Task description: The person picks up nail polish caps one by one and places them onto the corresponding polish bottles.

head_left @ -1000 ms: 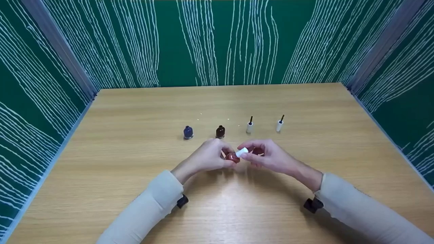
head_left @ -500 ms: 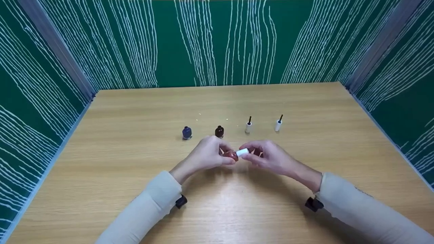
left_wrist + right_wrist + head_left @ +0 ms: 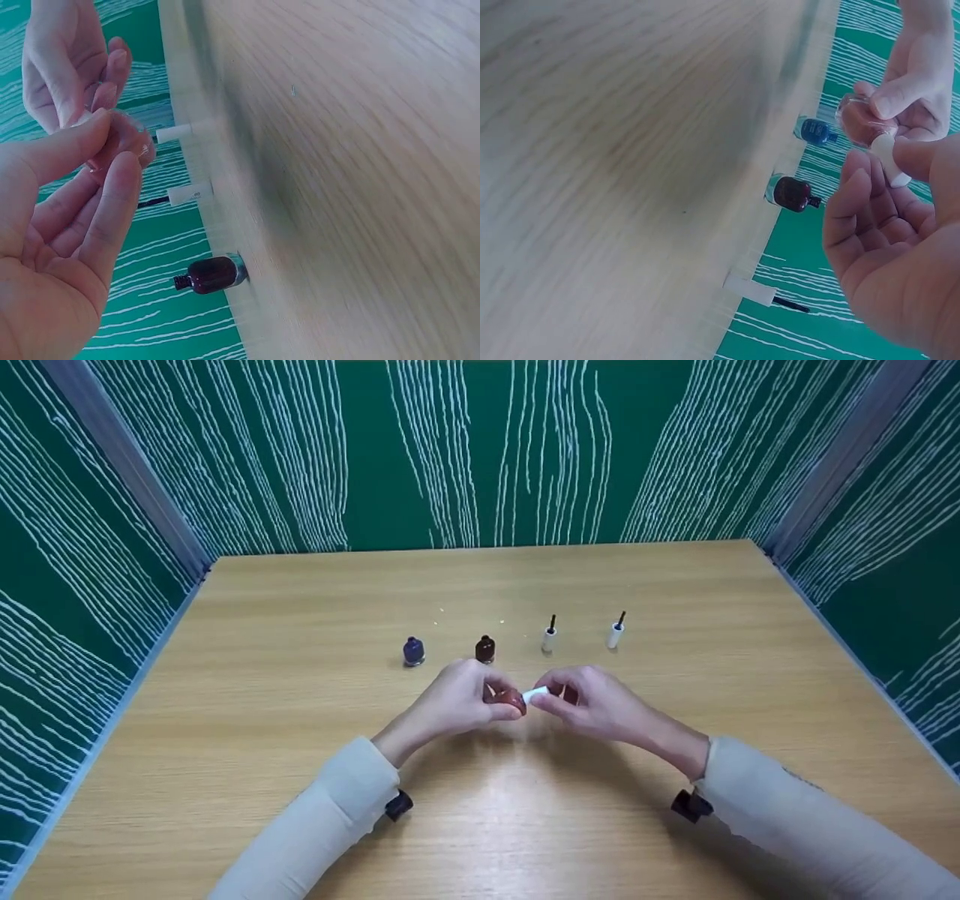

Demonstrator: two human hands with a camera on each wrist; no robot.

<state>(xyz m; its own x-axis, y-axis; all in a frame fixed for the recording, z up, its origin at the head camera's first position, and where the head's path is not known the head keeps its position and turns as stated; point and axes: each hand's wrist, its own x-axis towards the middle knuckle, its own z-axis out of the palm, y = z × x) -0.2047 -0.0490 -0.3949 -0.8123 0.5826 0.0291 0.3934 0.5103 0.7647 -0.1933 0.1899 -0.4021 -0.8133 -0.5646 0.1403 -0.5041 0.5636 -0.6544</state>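
My left hand pinches a small glass nail polish bottle of reddish-brown polish between thumb and fingers, tilted with its neck to the right. In my right hand the thumb and fingertips grip the white cap, which sits at the bottle's neck. Whether the cap is fully seated cannot be told. Both hands are held above the table. Just beyond the left hand stands a dark red nail polish bottle without a cap, and left of it an uncapped blue one.
Two white caps stand upside down with dark brushes pointing up: one cap behind the right hand, another cap further right. Tiny pale specks lie on the wooden table. Green walls with white lines enclose its back and sides.
The bottle and cap have tipped closer to level, and the right fingers have shifted on the cap. Both hands keep hold, nearly in place. The standing bottles and caps stay put.
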